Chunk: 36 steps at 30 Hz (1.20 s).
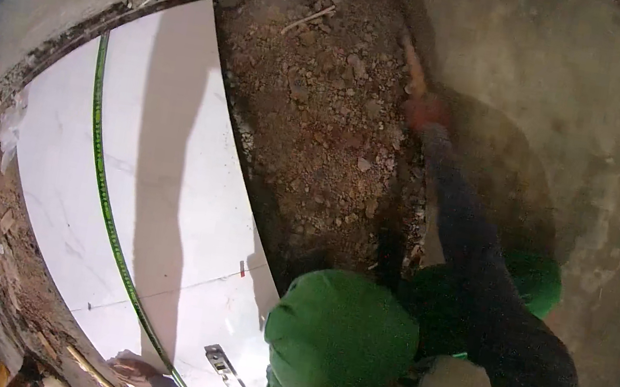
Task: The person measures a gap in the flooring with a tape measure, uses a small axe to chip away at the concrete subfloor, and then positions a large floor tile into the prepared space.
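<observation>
My right arm, in a dark sleeve, reaches far forward. My right hand point(426, 112), reddish and blurred, is closed round a brown wooden handle point(415, 67); whatever is at its far end cannot be made out. At the lower left, my left hand point(134, 369) lies with its fingers stretched out near the outer edge of the white tiles point(227, 157). A green measuring tape point(100, 174) runs lengthwise over these tiles, passing close to that hand. Nearer to me, a small spirit level point(225, 369) rests on the tile surface.
Beside the tiles lies a strip of brown rubble point(327, 132) with a thin stick point(308, 20) on it. Grey concrete point(554, 62) borders its right side. A small red piece point(242, 269) sits at the tile joint. My green-clad knee point(340, 338) is beside the tiles.
</observation>
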{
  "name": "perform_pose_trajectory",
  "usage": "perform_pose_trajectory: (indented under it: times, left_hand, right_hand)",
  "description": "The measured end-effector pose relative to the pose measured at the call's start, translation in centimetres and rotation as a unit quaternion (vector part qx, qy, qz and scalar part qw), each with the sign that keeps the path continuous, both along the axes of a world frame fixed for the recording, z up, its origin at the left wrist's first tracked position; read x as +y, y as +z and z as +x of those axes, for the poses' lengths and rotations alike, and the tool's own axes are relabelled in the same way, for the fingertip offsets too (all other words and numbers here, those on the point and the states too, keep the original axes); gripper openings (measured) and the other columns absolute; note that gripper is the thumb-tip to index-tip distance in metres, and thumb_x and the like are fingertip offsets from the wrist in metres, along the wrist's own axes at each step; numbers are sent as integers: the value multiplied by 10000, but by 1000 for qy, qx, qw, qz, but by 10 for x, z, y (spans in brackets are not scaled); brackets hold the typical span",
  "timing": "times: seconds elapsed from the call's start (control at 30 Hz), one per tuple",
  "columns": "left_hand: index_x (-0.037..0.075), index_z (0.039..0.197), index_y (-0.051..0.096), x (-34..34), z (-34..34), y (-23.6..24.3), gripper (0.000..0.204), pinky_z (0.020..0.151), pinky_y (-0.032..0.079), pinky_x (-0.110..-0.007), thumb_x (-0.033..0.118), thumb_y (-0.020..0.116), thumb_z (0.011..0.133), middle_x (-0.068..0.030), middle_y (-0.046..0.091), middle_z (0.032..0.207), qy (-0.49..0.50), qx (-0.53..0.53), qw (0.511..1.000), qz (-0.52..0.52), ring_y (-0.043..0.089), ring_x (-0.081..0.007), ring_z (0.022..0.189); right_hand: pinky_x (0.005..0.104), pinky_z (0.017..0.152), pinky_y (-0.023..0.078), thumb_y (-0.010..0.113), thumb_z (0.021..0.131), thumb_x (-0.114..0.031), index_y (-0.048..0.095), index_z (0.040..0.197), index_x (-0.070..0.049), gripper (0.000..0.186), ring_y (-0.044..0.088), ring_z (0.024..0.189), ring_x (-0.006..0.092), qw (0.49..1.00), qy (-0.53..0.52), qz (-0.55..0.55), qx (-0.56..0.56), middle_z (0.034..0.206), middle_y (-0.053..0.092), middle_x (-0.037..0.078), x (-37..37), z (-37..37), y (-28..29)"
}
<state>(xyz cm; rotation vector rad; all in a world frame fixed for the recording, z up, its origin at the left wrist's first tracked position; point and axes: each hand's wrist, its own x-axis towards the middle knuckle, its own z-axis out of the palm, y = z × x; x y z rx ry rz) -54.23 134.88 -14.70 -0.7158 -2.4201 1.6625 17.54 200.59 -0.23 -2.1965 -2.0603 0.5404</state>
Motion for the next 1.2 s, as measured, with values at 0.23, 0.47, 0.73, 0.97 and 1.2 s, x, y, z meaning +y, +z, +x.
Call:
perform_pose_trajectory:
  times: [0.23, 0.47, 0.73, 0.97, 1.2]
  left_hand:
    - [117, 1408, 594, -80, -72, -5, 431, 1141, 443, -370, 356, 400, 1108, -117, 567, 1490, -201, 114, 971, 60, 545, -210, 1357]
    - [19, 1501, 448, -59, -69, -1, 483, 1244, 348, -507, 274, 495, 1094, -222, 465, 1549, -174, 78, 969, 157, 446, -380, 1455]
    - [50, 1517, 456, -65, -62, -7, 495, 1209, 404, -471, 313, 464, 1098, -212, 492, 1530, -86, 64, 994, 25, 460, -351, 1450]
    - [58, 1551, 432, -74, -67, -16, 552, 1191, 447, -408, 368, 448, 1094, -171, 492, 1557, -152, 85, 985, 14, 502, -296, 1436]
    - [42, 1470, 488, -62, -70, -20, 454, 1277, 273, -495, 290, 428, 1095, -206, 424, 1582, -210, 231, 941, -128, 394, -337, 1491]
  right_hand:
    - [434, 560, 539, 707, 982, -429, 713, 1173, -23, 449, 660, 636, 239, 981, 165, 89, -53, 860, 693, 120, -32, -216, 34]
    - [448, 608, 545, 678, 981, -479, 671, 1225, -12, 526, 660, 717, 251, 998, -58, -9, 33, 935, 676, 147, 29, -42, -35]
    - [464, 663, 552, 645, 980, -535, 622, 1284, 0, 616, 659, 810, 265, 997, -57, 0, 51, 1020, 657, 178, 7, -67, -26]
    - [478, 712, 558, 615, 979, -584, 580, 1335, 11, 695, 658, 891, 277, 994, -103, -16, 33, 1094, 640, 204, 75, -56, -37]
    - [492, 760, 564, 586, 977, -634, 538, 1387, 22, 774, 658, 972, 289, 995, -69, -12, 77, 1169, 623, 231, 95, -41, -32]
